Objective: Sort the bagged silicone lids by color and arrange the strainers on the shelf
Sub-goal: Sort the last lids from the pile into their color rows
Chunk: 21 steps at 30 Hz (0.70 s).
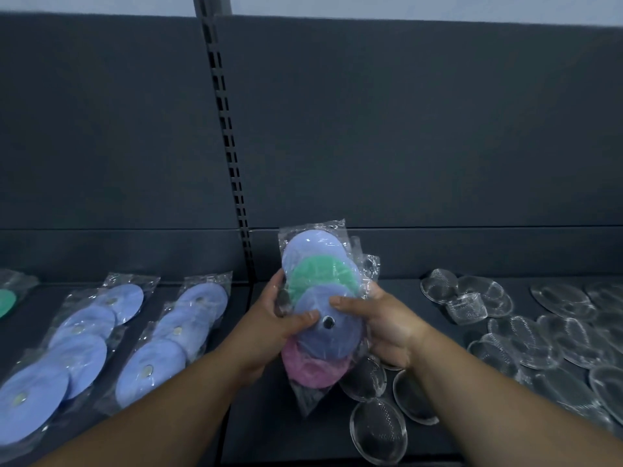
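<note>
I hold a fanned stack of clear bags with silicone lids [323, 298] over the middle of the shelf: blue lids, a green one and a pink one at the bottom. My left hand [276, 325] grips the stack's left side, thumb on the front blue lid. My right hand [381, 325] grips its right side, thumb beside the lid's dark knob. Two rows of bagged blue lids [81, 335] [175, 332] lie on the shelf at left. Several clear strainers [546, 335] are scattered on the right, some [377, 429] below the held stack.
A bagged green lid [5, 303] shows at the far left edge. A slotted upright [229, 143] divides the dark back panel. The dark shelf surface [263, 426] runs between the blue rows and the strainers.
</note>
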Available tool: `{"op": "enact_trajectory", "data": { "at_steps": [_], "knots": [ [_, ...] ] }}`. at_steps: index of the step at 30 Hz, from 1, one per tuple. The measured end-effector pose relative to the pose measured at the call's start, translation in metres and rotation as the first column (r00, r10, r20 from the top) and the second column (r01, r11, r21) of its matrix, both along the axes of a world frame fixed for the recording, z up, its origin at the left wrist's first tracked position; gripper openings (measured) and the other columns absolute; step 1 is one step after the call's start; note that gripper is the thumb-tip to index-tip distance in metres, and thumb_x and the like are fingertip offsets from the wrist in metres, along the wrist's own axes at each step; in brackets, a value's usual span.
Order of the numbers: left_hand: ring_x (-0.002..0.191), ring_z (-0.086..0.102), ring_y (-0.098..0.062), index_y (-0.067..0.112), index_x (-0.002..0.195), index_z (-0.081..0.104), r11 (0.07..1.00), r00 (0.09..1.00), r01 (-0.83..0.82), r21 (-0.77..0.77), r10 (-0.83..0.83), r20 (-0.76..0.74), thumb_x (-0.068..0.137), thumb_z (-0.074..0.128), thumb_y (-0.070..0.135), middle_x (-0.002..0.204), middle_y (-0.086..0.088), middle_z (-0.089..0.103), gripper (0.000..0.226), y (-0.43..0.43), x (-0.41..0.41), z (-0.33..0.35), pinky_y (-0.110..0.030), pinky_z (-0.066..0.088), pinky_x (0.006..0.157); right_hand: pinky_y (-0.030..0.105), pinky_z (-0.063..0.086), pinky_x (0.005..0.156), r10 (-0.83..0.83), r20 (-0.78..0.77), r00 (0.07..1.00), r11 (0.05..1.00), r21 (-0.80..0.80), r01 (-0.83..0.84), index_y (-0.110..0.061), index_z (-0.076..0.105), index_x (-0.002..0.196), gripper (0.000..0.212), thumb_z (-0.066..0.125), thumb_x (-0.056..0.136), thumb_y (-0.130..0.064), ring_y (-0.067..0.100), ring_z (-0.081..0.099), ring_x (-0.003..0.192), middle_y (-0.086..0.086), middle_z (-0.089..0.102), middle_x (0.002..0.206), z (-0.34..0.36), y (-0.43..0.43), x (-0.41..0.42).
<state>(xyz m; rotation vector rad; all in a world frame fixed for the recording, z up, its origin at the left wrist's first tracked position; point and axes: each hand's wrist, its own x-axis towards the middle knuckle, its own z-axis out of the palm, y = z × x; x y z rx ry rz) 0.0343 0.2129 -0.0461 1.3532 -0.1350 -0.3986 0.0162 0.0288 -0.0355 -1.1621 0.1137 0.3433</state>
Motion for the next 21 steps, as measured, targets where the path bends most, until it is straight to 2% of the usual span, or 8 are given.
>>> {"op": "enact_trajectory", "data": {
  "at_steps": [4,8,10,12,14,17,19,21],
  "knots": [
    [0.105,0.067,-0.014,0.029,0.135,0.043,0.997,0.998,-0.019,0.079,0.014,0.062,0.075,0.076,0.003,0.117,0.004,0.068,0.073,-0.003,-0.009,0.004,-0.032,0.057,0.082,0.063,0.049,0.088,-0.076,-0.011,0.997,0.996,-0.052,0.075,-0.003,0.059,0.120,0.052,0.076,0.071,-0.003,0.045,0.065,0.100,0.025,0.068,0.110,-0.002,0.006,0.002],
    [0.099,0.069,-0.016,0.019,0.125,0.050,0.987,0.990,-0.129,0.094,0.133,-0.037,0.061,0.081,0.016,0.113,-0.001,0.069,0.071,0.006,-0.024,0.001,-0.029,0.057,0.078,0.063,0.050,0.087,-0.167,-0.031,0.986,0.985,-0.047,0.165,-0.006,0.063,0.111,0.040,0.076,0.072,-0.005,0.042,0.066,0.097,0.021,0.070,0.105,-0.004,0.013,0.007],
    [0.099,0.070,-0.020,0.011,0.119,0.055,0.978,0.988,-0.124,0.166,0.138,-0.073,0.068,0.080,0.012,0.110,-0.006,0.071,0.057,0.015,-0.035,-0.002,-0.033,0.057,0.083,0.062,0.050,0.087,-0.179,-0.062,0.982,0.984,-0.038,0.177,-0.008,0.068,0.099,0.033,0.078,0.068,-0.008,0.040,0.067,0.096,0.019,0.072,0.100,-0.006,0.019,0.008],
    [0.091,0.071,-0.019,0.005,0.112,0.062,0.960,0.989,-0.103,0.261,0.127,-0.077,0.080,0.073,0.007,0.101,-0.008,0.074,0.034,0.025,-0.047,-0.004,-0.032,0.056,0.082,0.054,0.055,0.083,-0.152,-0.086,0.985,0.987,-0.056,0.148,-0.006,0.067,0.105,0.044,0.080,0.065,-0.012,0.035,0.069,0.093,0.015,0.073,0.099,-0.009,0.026,0.008],
    [0.070,0.070,-0.009,0.002,0.103,0.066,0.948,0.979,-0.145,0.283,0.179,-0.100,0.085,0.067,0.005,0.082,-0.002,0.075,0.018,0.032,-0.060,-0.007,-0.020,0.054,0.064,0.044,0.059,0.075,-0.129,-0.099,0.987,0.990,-0.068,0.123,-0.005,0.063,0.114,0.059,0.084,0.060,-0.017,0.031,0.070,0.092,0.012,0.073,0.101,-0.013,0.035,0.008],
    [0.048,0.056,-0.003,0.003,0.102,0.068,0.933,0.948,-0.236,0.273,0.282,-0.145,0.090,0.061,0.004,0.066,0.001,0.068,0.014,0.044,-0.075,-0.009,-0.014,0.042,0.046,0.046,0.057,0.081,-0.086,-0.108,0.990,0.995,-0.051,0.081,-0.004,0.062,0.117,0.079,0.088,0.045,-0.023,0.031,0.069,0.095,0.013,0.072,0.105,-0.017,0.049,0.008],
    [0.049,0.055,-0.006,0.006,0.101,0.069,0.910,0.924,-0.293,0.292,0.348,-0.158,0.092,0.059,0.008,0.069,0.000,0.068,0.014,0.055,-0.086,-0.011,-0.016,0.044,0.047,0.046,0.058,0.080,-0.039,-0.107,0.993,0.999,-0.028,0.037,-0.004,0.063,0.117,0.066,0.083,0.056,-0.019,0.029,0.070,0.093,0.012,0.073,0.104,-0.020,0.060,0.005],
    [0.056,0.060,-0.012,0.006,0.101,0.068,0.889,0.891,-0.377,0.262,0.425,-0.161,0.093,0.058,0.013,0.076,-0.004,0.072,0.014,0.063,-0.094,-0.014,-0.020,0.047,0.054,0.042,0.060,0.069,0.024,-0.117,0.993,1.000,0.001,-0.024,-0.006,0.062,0.117,0.052,0.078,0.069,-0.015,0.029,0.070,0.090,0.012,0.073,0.103,-0.021,0.069,0.002]
  ]
}}
